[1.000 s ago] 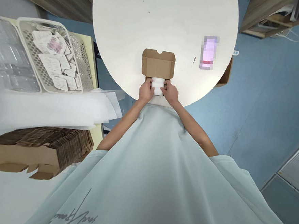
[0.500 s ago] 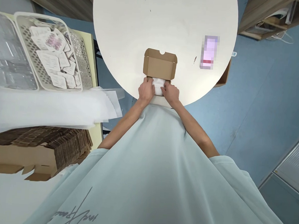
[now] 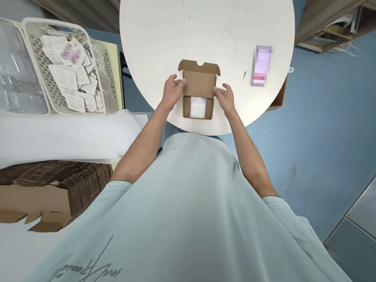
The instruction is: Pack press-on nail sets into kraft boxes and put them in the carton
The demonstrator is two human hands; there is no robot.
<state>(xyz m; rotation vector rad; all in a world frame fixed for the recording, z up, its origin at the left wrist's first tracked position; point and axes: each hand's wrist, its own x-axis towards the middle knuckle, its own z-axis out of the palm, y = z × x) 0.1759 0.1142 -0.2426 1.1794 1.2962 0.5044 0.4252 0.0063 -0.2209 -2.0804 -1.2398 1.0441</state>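
A small brown cardboard box (image 3: 199, 85) stands near the table's front edge, its lid raised and tipped away from me. Inside lies a white wrapped bundle (image 3: 197, 107), with brown cardboard on either side of it. My left hand (image 3: 173, 92) is at the lid's left edge, thumb against it and fingers apart. At the opposite edge, my right hand (image 3: 225, 98) has its thumb near the cardboard and its other fingers spread. Neither hand is wrapped round anything.
The box rests on a round white table (image 3: 157, 31). A blurred pink item (image 3: 262, 66) lies to the right. At left are a white basket (image 3: 104, 66) of white packets, white sheets (image 3: 56, 136), and stacked flat cardboard (image 3: 23, 198).
Both hands have left the white bundle and moved up and outward to the sides of the lid. The lid's side flaps no longer stick out, and the bundle is now uncovered by fingers.
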